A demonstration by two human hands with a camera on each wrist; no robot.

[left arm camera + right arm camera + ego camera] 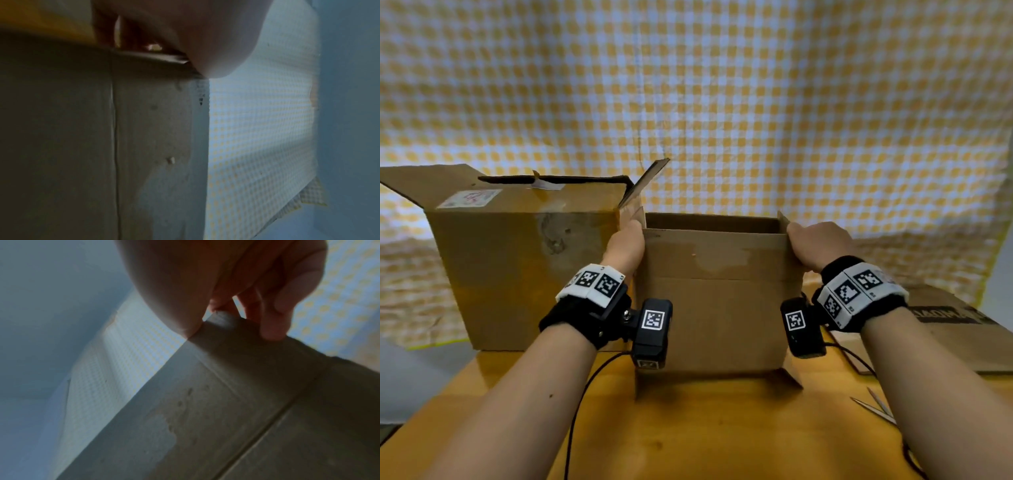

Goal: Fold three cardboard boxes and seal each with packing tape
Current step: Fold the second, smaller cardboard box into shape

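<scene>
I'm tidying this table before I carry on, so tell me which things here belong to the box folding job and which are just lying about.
Part of the job:
- open box, gripped at its top corners by the left hand and right hand
- bigger box beside it, flaps up
- flattened cardboard on the right

Just lying about:
- scissors
- checkered cloth behind
- camera cable on the table

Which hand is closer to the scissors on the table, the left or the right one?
Right. The right hand grips the small box at its right top corner, above the scissors; the left hand holds the opposite corner.
</scene>
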